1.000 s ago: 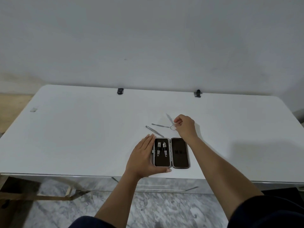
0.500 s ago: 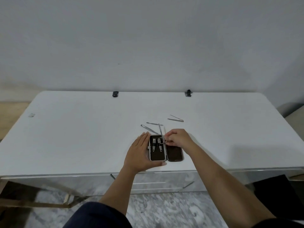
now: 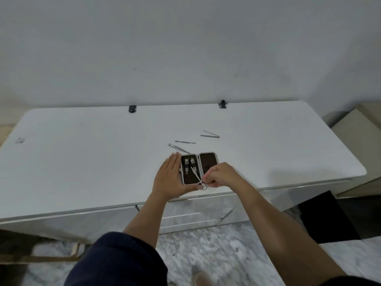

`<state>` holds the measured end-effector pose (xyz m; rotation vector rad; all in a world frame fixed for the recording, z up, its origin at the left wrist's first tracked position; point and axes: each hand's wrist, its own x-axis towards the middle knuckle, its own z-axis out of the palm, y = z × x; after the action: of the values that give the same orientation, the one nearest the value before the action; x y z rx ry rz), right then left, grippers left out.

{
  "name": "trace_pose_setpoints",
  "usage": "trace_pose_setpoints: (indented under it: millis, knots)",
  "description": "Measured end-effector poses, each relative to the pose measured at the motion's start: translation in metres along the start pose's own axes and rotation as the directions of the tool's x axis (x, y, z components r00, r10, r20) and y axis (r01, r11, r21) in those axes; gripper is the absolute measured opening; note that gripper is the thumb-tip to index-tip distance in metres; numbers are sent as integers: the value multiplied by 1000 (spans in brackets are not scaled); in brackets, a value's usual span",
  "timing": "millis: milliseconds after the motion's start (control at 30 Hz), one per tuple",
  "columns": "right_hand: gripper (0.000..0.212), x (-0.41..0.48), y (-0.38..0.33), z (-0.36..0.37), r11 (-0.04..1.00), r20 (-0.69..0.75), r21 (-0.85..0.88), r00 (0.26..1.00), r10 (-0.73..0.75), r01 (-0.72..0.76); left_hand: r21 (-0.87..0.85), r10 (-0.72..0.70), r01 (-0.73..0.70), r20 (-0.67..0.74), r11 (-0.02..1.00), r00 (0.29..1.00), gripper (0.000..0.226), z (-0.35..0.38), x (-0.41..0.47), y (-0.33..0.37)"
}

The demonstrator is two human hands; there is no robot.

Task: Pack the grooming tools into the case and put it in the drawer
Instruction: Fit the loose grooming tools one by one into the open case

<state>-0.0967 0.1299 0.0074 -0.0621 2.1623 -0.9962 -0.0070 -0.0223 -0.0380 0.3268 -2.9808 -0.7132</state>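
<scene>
My left hand [image 3: 170,178] lies flat, fingers apart, bracing the open case [image 3: 199,168] on the counter [image 3: 82,162]. My right hand [image 3: 219,175] pinches what appear to be scissors [image 3: 196,176] over the case's left half.

**White tabletop, a few things on it**

Long white table [image 3: 82,162] against a pale wall. Near the front edge, an open case [image 3: 208,162], lying flat. Just behind it, three loose metal tools: tweezers [image 3: 179,148], a thin file [image 3: 185,142], another slim pair [image 3: 210,135]. At the far edge, two small black clips [image 3: 132,109].
</scene>
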Motion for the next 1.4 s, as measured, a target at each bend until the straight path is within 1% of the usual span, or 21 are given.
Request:
trace_pose_setpoints:
  millis: [133,300,400,567,667,733,867,1033,1067,1167,1267,1400]
  knots:
    - [21,-4,-2,2,1000,-23,29,1000,1,-1,11,-13,13,16,1000,1000,126,-1,1,-1]
    - [22,0,-6,6,1000,-26,-3,999,-20,20,32,-4,3,22,999,1000,131,-2,4,-2]
    - [23,0,-8,5,999,-7,-26,999,-37,37,25,-6,6,6,1000,1000,138,-2,4,-3]
    - [21,0,-14,2,997,28,-70,999,-16,18,21,4,-5,8,1000,1000,139,-3,4,-2]
    - [24,0,-16,2,997,48,-69,999,-13,16,19,0,0,8,1000,1000,138,-2,5,-2]
    - [22,2,-14,5,999,9,-40,1000,-21,22,8,-13,13,1,1000,1000,135,-1,5,-2]
    - [8,6,-13,13,999,-68,32,997,-31,34,-19,-19,19,-9,1000,1000,131,-3,4,0]
    - [3,11,-12,21,997,-144,20,987,-70,74,-36,-23,22,-16,999,1000,129,-1,3,-1]
    - [5,12,-11,22,996,-157,-9,984,-85,85,-39,-23,22,-16,999,1000,128,-1,3,-1]
    - [20,15,-10,26,982,-180,-142,972,-152,127,-30,-13,12,-25,999,1000,125,-1,4,0]
    - [34,16,-12,29,961,-170,-215,962,-214,176,-29,-9,8,-29,1000,1000,125,-1,4,0]
    - [37,17,-14,27,935,-131,-286,957,-257,212,-53,-16,15,-27,998,1000,126,-3,3,1]
